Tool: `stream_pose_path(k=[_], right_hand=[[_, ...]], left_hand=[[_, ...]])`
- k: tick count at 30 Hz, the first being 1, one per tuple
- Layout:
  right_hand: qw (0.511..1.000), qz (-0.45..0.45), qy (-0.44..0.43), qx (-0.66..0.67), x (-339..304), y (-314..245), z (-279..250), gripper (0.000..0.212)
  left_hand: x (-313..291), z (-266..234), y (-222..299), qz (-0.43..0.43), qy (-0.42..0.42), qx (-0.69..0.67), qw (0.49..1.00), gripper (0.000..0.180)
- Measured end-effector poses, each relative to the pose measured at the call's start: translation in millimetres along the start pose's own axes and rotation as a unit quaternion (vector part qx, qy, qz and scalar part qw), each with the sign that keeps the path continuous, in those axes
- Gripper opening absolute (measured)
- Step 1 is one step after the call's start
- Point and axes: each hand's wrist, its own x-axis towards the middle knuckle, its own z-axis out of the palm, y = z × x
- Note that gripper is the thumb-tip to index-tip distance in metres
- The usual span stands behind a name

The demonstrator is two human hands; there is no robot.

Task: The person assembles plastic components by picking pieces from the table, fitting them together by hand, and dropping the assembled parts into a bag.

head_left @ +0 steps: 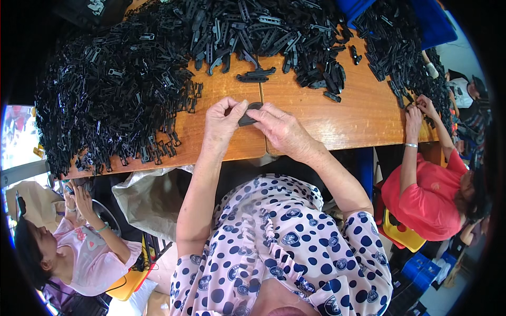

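Close to the front edge of the wooden table, my left hand pinches one end of a dark, flat plastic part between thumb and fingers. The other end is gripped by the fingers of my right hand, so both hands hold the same piece just above the wood. Its finer shape is partly covered by my fingertips. Just beyond my hands, a couple of long black plastic pieces lie on the wood.
A big heap of small black frame-like parts covers the left of the table. Longer black parts are piled at the back. Blue bins stand far right. Co-workers sit at left and right; a whitish sack hangs below the edge.
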Motion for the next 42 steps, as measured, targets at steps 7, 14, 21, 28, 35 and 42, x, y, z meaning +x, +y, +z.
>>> stream_pose_path(k=[7,14,21,28,35,42], right_hand=[[0.998,0.028,0.051,-0.018,-9,1,12,0.029],[0.976,0.100,0.162,0.103,-6,10,19,0.021],[0.964,0.152,0.167,0.140,-11,10,22,0.021],[0.896,0.266,0.007,0.355,-17,30,13,0.040],[0.898,0.267,0.122,0.327,-12,31,27,0.029],[0.928,0.233,0.183,0.225,-27,32,19,0.029]], left_hand=[[-2,12,5,0.033,0.048,0.239,0.969,0.014],[-18,25,-4,-0.007,0.020,-0.180,0.984,0.026],[-20,38,-21,0.057,0.083,-0.141,0.985,0.027],[-15,31,-12,0.061,0.043,-0.068,0.995,0.024],[-3,23,-19,0.060,0.026,-0.038,0.997,0.024],[4,53,-10,0.036,-0.028,-0.060,0.997,0.016]])
